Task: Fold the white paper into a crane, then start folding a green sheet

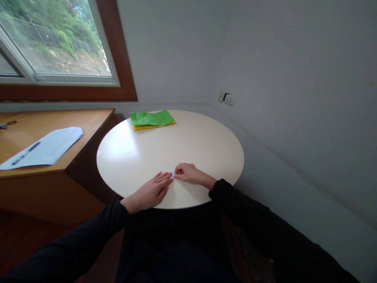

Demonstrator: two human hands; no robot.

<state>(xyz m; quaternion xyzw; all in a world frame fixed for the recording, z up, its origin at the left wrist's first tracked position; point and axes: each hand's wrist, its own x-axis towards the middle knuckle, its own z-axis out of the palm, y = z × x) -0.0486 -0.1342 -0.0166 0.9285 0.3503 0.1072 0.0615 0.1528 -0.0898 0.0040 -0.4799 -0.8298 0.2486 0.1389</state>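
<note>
Near the front of the round white table (200, 137), my left hand (152, 191) lies flat with its fingers stretched out. Its fingertips rest at a small pale bluish-white piece, apparently paper (173, 175), which is mostly hidden between the hands. My right hand (190, 173) is closed, thumb and forefinger pinching the right side of this piece. The two hands almost meet there, and the shape of the piece is too small to make out.
Creased green paper (153, 117) lies over yellow paper (153, 127) at the table's back left. On the wooden desk (88, 122) to the left are white sheets (59, 147), a pen (26, 153) and partly visible scissors (11, 123). Walls stand behind and to the right.
</note>
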